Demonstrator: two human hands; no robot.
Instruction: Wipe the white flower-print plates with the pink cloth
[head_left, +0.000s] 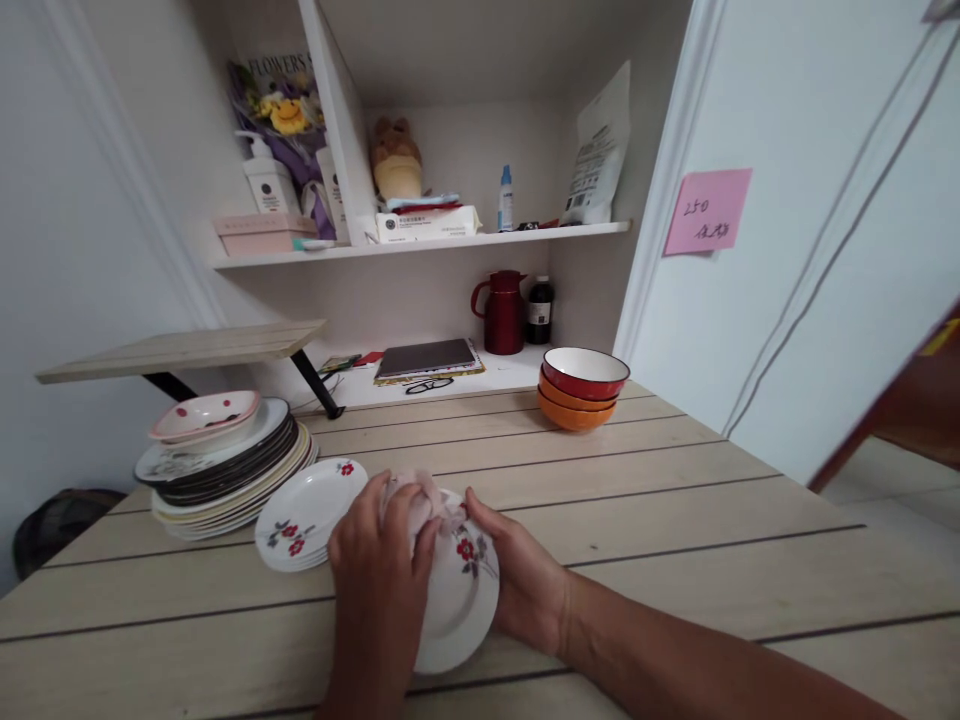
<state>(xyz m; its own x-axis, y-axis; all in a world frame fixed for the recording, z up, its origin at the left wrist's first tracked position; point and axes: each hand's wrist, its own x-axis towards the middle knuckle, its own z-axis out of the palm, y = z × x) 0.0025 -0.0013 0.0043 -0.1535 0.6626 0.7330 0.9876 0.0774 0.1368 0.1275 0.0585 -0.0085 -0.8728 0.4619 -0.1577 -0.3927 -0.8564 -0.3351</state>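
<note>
A white plate with red flowers (457,635) is held up at an angle over the table. My right hand (529,575) grips its right edge, thumb on the upper rim and fingers behind. Bunched against the plate's upper part is a pale pink cloth (421,492), with my left hand (381,560) closed on it. Just left of that hand lies a short stack of matching flowered plates (315,510).
At the left, a tall stack of plates (232,480) carries a polka-dot dish (206,415) beneath a raised wooden shelf (180,350). Stacked bowls (577,395) stand at the back right. Behind are a red jug (504,312), a laptop (427,357) and glasses (429,385).
</note>
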